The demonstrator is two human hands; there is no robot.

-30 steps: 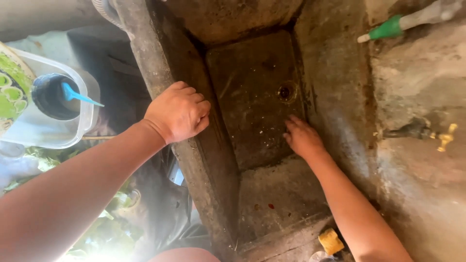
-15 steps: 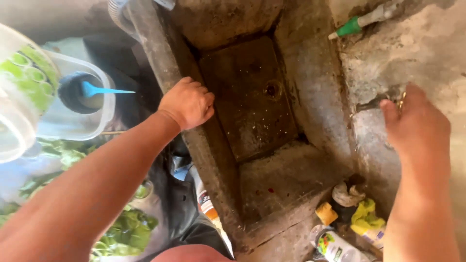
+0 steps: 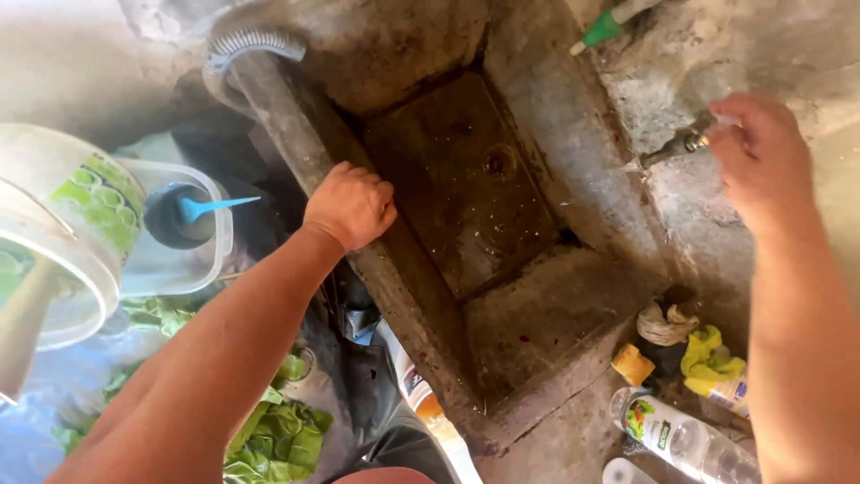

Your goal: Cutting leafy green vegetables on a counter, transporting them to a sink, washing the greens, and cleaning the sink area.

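My left hand (image 3: 351,204) rests closed over the left rim of a stained concrete sink (image 3: 555,305), gripping its edge. The basin floor (image 3: 457,179) is dirty and brown, with a small drain hole (image 3: 498,162) near the back. My right hand (image 3: 761,157) is raised at the right wall, fingers curled around the handle of a metal tap (image 3: 676,145) that sticks out over the sink's right side. How tightly it holds the handle is hidden by the hand itself.
A clear tub with a blue scoop (image 3: 193,215) and a white-green bucket (image 3: 63,233) stand at left. Green leaves (image 3: 278,435) lie below. Yellow sponge (image 3: 632,365), rag (image 3: 665,323), yellow-green cloth (image 3: 709,354) and plastic bottle (image 3: 681,439) sit at lower right. A green-tipped hose (image 3: 605,25) is top right.
My right hand left the basin floor, rose to the right wall and reached the tap. The left hand stayed on the sink rim while the view shifted.
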